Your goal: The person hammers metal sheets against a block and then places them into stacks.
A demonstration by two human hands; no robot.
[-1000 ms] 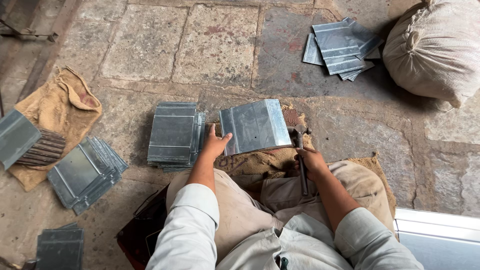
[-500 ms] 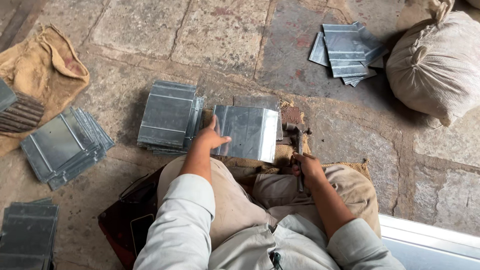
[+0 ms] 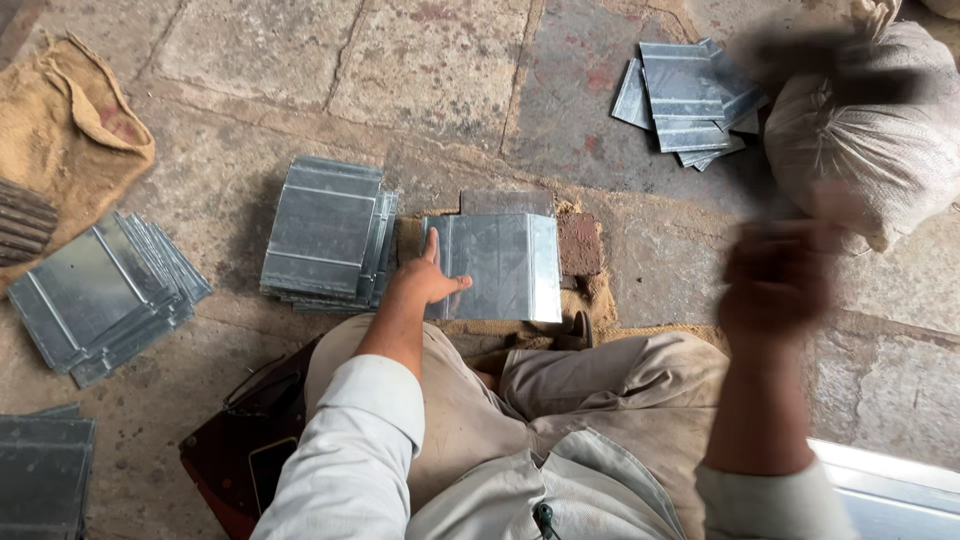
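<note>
Two hands at work over a stone floor [image 3: 450,60]. Left hand [image 3: 425,283] spread flat, fingers wide, pressing on the left edge of a grey metal sheet [image 3: 500,265] lying on a low block in front of the knees. Right hand [image 3: 780,280] raised high at the right, heavily blurred, seemingly closed around a dark tool handle [image 3: 830,60], though too smeared to tell for sure. Just left of the pressed sheet, touching or nearly so, a neat stack of like sheets [image 3: 325,230]. Beside the sheet's right edge, a small reddish-brown block [image 3: 578,243]. Near the far right corner of the floor, a loose fan of sheets [image 3: 685,100] beside a bulging white sack [image 3: 880,150]. Along the left edge, another slanted stack [image 3: 100,295] below a burlap bag [image 3: 65,125]; at the near left corner, a darker pile [image 3: 40,480]. Well apart from each other, all these heaps.
</note>
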